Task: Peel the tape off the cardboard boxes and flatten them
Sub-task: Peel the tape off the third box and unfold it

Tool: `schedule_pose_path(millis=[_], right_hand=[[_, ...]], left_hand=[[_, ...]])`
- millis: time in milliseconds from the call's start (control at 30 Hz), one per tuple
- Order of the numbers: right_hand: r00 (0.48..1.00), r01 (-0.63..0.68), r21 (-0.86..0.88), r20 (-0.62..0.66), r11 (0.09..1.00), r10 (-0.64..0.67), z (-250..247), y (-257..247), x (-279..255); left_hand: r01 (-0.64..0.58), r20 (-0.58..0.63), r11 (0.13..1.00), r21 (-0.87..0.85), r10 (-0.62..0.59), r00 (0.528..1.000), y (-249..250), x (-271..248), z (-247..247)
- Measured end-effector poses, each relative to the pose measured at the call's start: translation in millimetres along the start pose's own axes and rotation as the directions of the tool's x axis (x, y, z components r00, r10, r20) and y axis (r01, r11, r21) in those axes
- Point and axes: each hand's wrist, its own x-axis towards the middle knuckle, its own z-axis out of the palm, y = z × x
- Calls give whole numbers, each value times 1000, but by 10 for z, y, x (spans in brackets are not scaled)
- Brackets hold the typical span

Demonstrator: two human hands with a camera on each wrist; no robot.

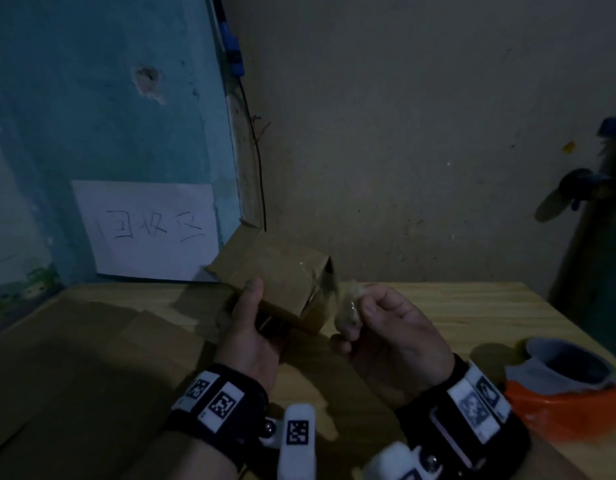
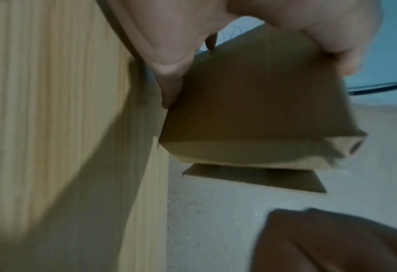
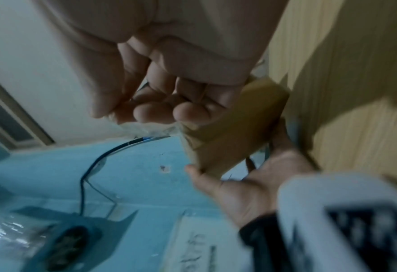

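Observation:
A small brown cardboard box (image 1: 282,282) is held up above the wooden table (image 1: 472,313), tilted. My left hand (image 1: 247,327) grips its near end, thumb on top and fingers underneath; the box (image 2: 251,110) fills the left wrist view. My right hand (image 1: 379,323) pinches a crumpled strip of clear tape (image 1: 348,310) that still runs to the box's right end. The right wrist view shows my curled fingers (image 3: 181,108) holding the tape (image 3: 150,128) beside the box (image 3: 230,132).
Flattened cardboard sheets (image 1: 91,358) lie on the table's left half. A grey cup on an orange object (image 1: 569,382) stands at the right edge. A white paper sign (image 1: 147,230) hangs on the blue wall, with a black cable (image 1: 258,150) in the corner.

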Motion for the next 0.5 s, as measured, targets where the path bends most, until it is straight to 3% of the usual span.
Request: schedule_pose_path(millis=[67,200,500], right_hand=[[995,-22,-57,-100,998,16,1,8,26],[924,-28,-217,-377,976,-58,-31,88,71],[860,-116,-486,-485,867,-157,-53,62,41]], left_hand=[[0,-8,1000,-28,0,1000,-10,20,-1],[3,35,999,-54,-1,999,-19,24,6],[-52,85,999,-6,52,995,-20,14,27]])
